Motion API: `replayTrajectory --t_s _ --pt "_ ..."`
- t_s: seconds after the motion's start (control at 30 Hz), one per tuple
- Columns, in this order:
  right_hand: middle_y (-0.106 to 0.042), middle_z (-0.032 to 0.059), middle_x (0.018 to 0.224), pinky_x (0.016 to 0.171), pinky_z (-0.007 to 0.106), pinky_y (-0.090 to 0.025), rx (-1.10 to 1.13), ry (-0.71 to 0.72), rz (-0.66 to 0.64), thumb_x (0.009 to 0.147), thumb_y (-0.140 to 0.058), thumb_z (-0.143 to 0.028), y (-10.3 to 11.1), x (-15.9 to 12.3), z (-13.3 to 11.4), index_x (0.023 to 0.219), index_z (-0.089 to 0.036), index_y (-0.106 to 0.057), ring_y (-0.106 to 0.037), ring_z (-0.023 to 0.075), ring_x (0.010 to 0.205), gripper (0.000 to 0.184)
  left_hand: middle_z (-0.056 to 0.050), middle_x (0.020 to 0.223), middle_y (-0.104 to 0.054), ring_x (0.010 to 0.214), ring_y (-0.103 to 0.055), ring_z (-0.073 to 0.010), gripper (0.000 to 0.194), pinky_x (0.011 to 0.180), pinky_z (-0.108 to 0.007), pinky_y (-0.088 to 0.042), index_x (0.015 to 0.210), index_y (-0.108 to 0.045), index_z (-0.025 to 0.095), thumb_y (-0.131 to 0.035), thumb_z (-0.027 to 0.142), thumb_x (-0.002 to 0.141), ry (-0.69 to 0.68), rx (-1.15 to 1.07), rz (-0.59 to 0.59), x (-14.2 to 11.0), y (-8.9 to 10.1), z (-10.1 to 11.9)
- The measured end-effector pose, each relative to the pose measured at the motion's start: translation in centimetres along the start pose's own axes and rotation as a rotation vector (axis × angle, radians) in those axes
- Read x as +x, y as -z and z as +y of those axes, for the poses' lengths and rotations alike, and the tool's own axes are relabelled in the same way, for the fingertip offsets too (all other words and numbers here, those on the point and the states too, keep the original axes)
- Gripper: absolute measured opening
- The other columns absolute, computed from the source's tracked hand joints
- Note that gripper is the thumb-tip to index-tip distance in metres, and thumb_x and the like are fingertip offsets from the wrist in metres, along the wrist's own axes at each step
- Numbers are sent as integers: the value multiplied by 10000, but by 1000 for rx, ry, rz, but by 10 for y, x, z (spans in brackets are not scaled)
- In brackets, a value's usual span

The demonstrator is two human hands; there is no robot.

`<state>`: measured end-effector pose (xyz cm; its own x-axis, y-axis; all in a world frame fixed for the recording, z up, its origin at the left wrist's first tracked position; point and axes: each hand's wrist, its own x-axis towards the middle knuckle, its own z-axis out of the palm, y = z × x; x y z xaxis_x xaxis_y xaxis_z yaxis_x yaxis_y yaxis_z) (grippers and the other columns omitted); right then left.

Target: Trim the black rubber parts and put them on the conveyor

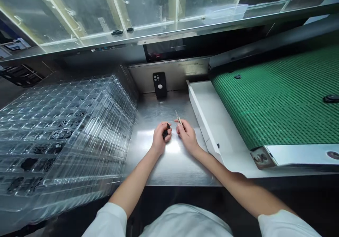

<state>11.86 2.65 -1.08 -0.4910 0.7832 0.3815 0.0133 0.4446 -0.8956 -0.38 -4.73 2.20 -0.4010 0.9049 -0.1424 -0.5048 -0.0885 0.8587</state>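
Observation:
My left hand (159, 138) rests on the steel bench (169, 166), fingers curled around a small black part (166, 131). My right hand (187, 134) is just to its right, pinching a pair of thin metal tweezers (178, 117) whose tips point up and away from me. The two hands are a few centimetres apart at the middle of the bench.
A tall stack of clear plastic trays (60, 134) holding several black round parts fills the left. A green conveyor belt (278, 96) with a few black parts runs on the right behind a white ledge (209, 124). A black phone (159, 84) leans against the back wall.

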Motion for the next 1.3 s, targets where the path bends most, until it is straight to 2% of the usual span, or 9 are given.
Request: replayTrajectory --t_s 0.23,0.33,0.63,0.83,1.0,1.3 --pt "-673 31 880 683 311 -433 -76 150 -45 1096 -478 -504 3 -7 -18 1011 -215 -684 -597 191 740 365 56 654 -481 439 -333 -38 292 459 -190 -189 987 -600 168 -719 367 810 66 -175 -31 -5 15 10" --pt "-652 26 832 668 321 -408 -102 151 -48 1087 -513 -515 2 -7 -17 937 -221 -662 -570 192 710 362 42 665 -492 459 -354 -45 319 476 -188 -204 1020 -622 165 -733 385 819 76 -191 -46 -8 15 8" --pt "-573 5 767 648 328 -367 -171 207 -23 1094 -531 -527 4 0 -13 843 -230 -599 -518 189 679 395 37 673 -471 470 -325 -37 317 484 -192 -199 1009 -637 162 -751 404 839 37 -202 -55 -9 10 12" --pt "-590 9 788 658 334 -374 -212 204 -49 1094 -538 -531 4 0 -12 821 -226 -602 -537 179 690 415 41 665 -478 484 -342 -41 349 495 -192 -215 1033 -636 165 -762 423 834 5 -186 -101 -12 7 11" --pt "-591 5 778 625 332 -364 -236 196 -52 1087 -555 -518 4 -2 -12 809 -227 -595 -541 171 674 404 42 659 -476 491 -342 -43 362 507 -195 -230 1052 -645 162 -746 444 849 -30 -150 -58 -13 9 11" --pt "-598 9 778 625 325 -365 -264 232 -29 1087 -562 -514 5 -1 -13 814 -227 -596 -547 169 662 398 36 668 -477 487 -340 -37 326 496 -196 -209 1036 -663 151 -745 411 856 -77 -166 -76 -12 10 11"
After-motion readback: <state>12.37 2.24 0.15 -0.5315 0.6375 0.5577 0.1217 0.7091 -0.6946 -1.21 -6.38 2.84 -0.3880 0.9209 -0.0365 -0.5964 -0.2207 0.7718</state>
